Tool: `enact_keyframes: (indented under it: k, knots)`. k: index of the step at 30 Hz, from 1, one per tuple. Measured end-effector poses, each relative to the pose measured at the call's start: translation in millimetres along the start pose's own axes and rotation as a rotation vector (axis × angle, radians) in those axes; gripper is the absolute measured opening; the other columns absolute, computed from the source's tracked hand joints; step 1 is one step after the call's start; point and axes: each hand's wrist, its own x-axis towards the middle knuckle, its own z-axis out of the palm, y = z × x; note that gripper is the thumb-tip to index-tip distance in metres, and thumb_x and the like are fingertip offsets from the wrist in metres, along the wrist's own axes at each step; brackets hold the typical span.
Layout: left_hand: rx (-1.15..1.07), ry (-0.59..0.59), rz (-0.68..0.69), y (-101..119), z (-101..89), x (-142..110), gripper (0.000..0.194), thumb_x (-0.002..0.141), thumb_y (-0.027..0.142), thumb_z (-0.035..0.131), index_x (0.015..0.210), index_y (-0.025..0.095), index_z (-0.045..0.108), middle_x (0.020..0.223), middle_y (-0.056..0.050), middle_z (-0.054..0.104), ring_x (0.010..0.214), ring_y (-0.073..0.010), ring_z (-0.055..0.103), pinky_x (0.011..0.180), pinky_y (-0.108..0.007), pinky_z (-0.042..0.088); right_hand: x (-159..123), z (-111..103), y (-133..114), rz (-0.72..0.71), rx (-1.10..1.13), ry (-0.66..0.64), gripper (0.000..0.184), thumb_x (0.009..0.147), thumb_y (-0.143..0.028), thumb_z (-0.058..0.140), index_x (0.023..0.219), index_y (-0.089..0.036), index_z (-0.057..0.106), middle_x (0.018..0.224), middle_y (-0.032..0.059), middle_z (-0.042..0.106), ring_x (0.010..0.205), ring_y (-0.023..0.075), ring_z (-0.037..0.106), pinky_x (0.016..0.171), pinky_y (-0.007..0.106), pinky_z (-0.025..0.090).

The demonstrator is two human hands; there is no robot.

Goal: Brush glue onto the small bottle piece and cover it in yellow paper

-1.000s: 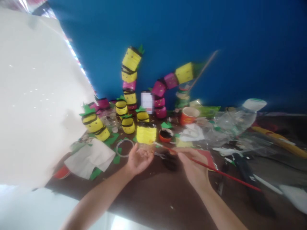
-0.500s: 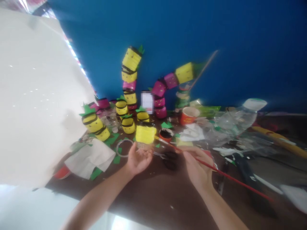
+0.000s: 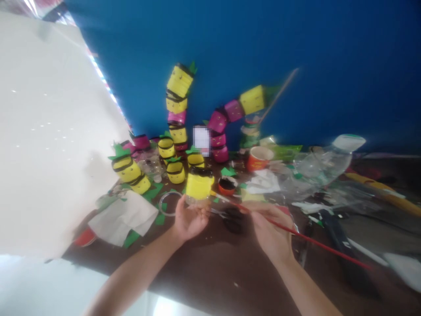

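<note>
My left hand (image 3: 192,218) is closed around the clear lower end of a small plastic cup (image 3: 199,186), which looks like a cut bottle piece. Its side is painted yellow, and a dark rim or opening shows at the top. Between the fingers of my right hand (image 3: 271,230) is a long paintbrush (image 3: 305,237) with a red handle. The yellow brush tip touches, or nearly touches, the cup's right side. Just right of the cup stands a red tub (image 3: 227,186) with dark contents. Below it lie scissors (image 3: 233,219), partly blurred.
Yellow pineapple-like cups (image 3: 176,172) and stacked yellow and magenta cups (image 3: 219,120) stand at the back. A roll of tape (image 3: 171,203) and white paper (image 3: 125,216) lie left. A red paper cup (image 3: 259,159), a clear bottle (image 3: 332,160) and a black tool (image 3: 340,241) are right.
The cup has tipped so that its dark top shows more. The brush tip has shifted slightly down and left along the cup's right side. Both hands have stayed nearly in place.
</note>
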Motion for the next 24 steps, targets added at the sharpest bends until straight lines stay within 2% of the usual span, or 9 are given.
enact_keyframes:
  k: [5,11,14,18,21,24]
  knots:
    - [0.015,-0.036,-0.019,-0.9,0.3,-0.4,0.042,0.071,0.047,0.066,0.091,0.011,0.061,0.076,-0.006,0.06,0.064,-0.0106,0.056,0.057,-0.018,0.048,-1.0,4.8,-5.5,-0.014,-0.077,-0.092,0.006,0.079,-0.026,0.067,0.079,-0.024,0.073,0.08,0.0043,0.073,0.078,0.0186,0.068,0.077,0.032,0.058]
    - [0.005,0.026,-0.053,1.4,2.3,-1.5,0.053,0.07,0.053,0.064,0.093,0.006,0.059,0.07,-0.006,0.056,0.06,-0.0101,0.054,0.054,-0.017,0.047,0.7,2.3,-6.1,-0.001,-0.066,0.012,0.008,0.076,-0.03,0.071,0.077,-0.023,0.073,0.082,0.0052,0.072,0.075,0.0198,0.069,0.068,0.031,0.059]
    - [0.001,0.02,-0.023,0.7,3.5,-1.0,0.049,0.071,0.051,0.063,0.093,0.007,0.059,0.071,-0.006,0.056,0.061,-0.0101,0.054,0.055,-0.017,0.047,-0.2,2.7,-6.3,-0.018,-0.032,-0.017,0.006,0.077,-0.03,0.07,0.079,-0.024,0.072,0.083,0.004,0.073,0.076,0.019,0.069,0.072,0.032,0.059]
    - [0.024,0.023,0.009,-1.2,4.3,-0.9,0.04,0.072,0.049,0.063,0.089,0.013,0.059,0.071,-0.004,0.056,0.061,-0.0103,0.053,0.054,-0.018,0.046,-0.2,10.3,-18.1,-0.02,-0.153,-0.083,0.01,0.079,-0.031,0.067,0.076,-0.024,0.073,0.079,0.0047,0.073,0.075,0.0194,0.069,0.07,0.031,0.06]
    - [0.022,0.028,-0.016,-0.5,4.3,-1.6,0.044,0.071,0.051,0.063,0.089,0.011,0.059,0.07,-0.005,0.056,0.059,-0.0096,0.053,0.052,-0.017,0.045,1.4,11.8,-23.0,-0.013,-0.19,-0.041,0.011,0.078,-0.033,0.068,0.074,-0.023,0.073,0.08,0.0053,0.074,0.074,0.0193,0.07,0.065,0.028,0.059]
    - [0.004,0.028,-0.067,1.3,5.0,-2.3,0.05,0.069,0.055,0.062,0.086,0.008,0.059,0.066,-0.005,0.055,0.056,-0.0088,0.052,0.05,-0.016,0.045,2.3,7.0,-16.5,-0.014,-0.112,0.013,0.009,0.076,-0.032,0.07,0.074,-0.023,0.072,0.081,0.0044,0.074,0.072,0.0185,0.07,0.066,0.029,0.06]
